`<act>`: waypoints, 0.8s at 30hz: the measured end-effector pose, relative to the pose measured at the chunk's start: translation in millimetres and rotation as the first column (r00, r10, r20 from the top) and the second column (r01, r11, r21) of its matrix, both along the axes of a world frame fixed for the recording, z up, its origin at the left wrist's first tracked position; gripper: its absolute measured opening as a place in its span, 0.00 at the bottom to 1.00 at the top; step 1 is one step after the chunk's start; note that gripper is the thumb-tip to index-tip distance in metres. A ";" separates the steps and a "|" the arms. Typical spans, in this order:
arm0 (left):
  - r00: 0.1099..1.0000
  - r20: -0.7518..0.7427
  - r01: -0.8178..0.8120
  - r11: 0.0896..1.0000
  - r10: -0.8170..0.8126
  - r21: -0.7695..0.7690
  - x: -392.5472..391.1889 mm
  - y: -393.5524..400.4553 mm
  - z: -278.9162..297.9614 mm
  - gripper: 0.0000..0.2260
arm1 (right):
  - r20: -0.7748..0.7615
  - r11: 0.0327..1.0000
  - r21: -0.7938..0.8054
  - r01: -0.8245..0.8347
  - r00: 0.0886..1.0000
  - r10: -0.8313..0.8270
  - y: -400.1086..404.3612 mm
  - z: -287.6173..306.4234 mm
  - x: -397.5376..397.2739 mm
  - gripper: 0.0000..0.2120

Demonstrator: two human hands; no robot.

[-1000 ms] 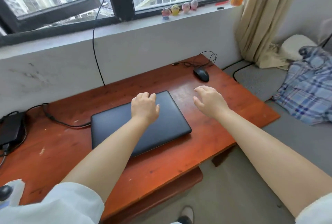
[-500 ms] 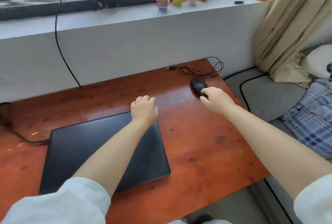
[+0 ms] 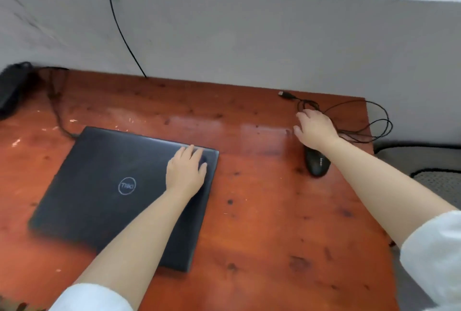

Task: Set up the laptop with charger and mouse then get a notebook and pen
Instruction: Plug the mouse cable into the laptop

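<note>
free: bare table (image 3: pixel 262 210) between laptop (image 3: pixel 104 185) and mouse (image 3: pixel 316 163) | obstacle: looped mouse cable (image 3: pixel 374 123) at far-right corner

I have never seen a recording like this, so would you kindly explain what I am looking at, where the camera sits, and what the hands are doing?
There is no machine here: a person works with two bare hands, and the one camera is worn on their head, looking forward and down. That is why both forearms enter from the bottom edge.

The surface is a reddish wooden table against a grey wall. On it lies a closed black laptop. The left hand rests flat on its lid, near the far right corner. The right hand reaches past a black mouse to its loosely coiled cable; whether the fingers have closed a grip on it is not clear. The cable's plug lies free on the table. At the far left sits a black charger brick; its cord runs toward the laptop.
</note>
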State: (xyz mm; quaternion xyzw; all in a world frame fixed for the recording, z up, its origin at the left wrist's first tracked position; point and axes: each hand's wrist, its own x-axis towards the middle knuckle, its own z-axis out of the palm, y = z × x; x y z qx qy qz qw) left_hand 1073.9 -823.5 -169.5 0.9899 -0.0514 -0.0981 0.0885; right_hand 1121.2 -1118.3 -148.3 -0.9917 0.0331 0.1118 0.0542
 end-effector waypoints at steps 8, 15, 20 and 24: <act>0.997 -0.028 -0.075 0.997 0.074 -0.030 -15.3 9.4 -30.5 0.19 | 0.083 0.996 0.088 0.001 0.996 -0.009 -8.9 -27.5 67.0 0.20; 0.993 0.040 -0.109 0.992 0.112 -0.069 -19.0 4.8 -32.5 0.19 | 0.054 0.992 0.092 0.092 0.994 -0.097 3.9 -36.8 75.2 0.13; 0.990 0.049 -0.127 0.990 0.130 -0.063 -21.5 4.5 -34.6 0.19 | 0.064 1.000 0.001 -0.016 0.998 0.016 10.0 -33.7 71.2 0.12; 0.992 0.051 -0.113 0.992 0.116 -0.061 -22.2 4.4 -34.7 0.19 | 0.063 0.919 0.290 -0.267 0.964 0.260 42.4 -22.3 37.3 0.12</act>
